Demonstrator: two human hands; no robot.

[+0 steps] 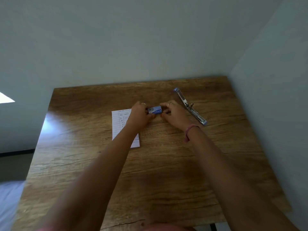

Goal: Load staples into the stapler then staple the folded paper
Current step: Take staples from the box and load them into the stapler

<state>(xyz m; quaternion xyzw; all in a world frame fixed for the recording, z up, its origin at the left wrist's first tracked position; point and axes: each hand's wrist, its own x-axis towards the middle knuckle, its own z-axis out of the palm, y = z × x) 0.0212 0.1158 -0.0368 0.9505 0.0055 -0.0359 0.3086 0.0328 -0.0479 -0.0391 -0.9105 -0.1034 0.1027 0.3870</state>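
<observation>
A small blue staple box (pixel 155 110) is held between both hands just above the wooden table (pixel 166 164). My left hand (pixel 139 115) grips its left end and my right hand (pixel 173 114) pinches its right end. The stapler (pixel 190 106), silver with blue ends, lies swung fully open on the table to the right of my right hand. The folded lined paper (pixel 120 124) with handwriting lies flat to the left, partly hidden under my left forearm. The inside of the box cannot be seen.
The table stands in a corner, with grey walls (pixel 150 39) right behind its far and right edges. Its left edge drops to the floor (pixel 13 164). A pink band (pixel 190 130) circles my right wrist.
</observation>
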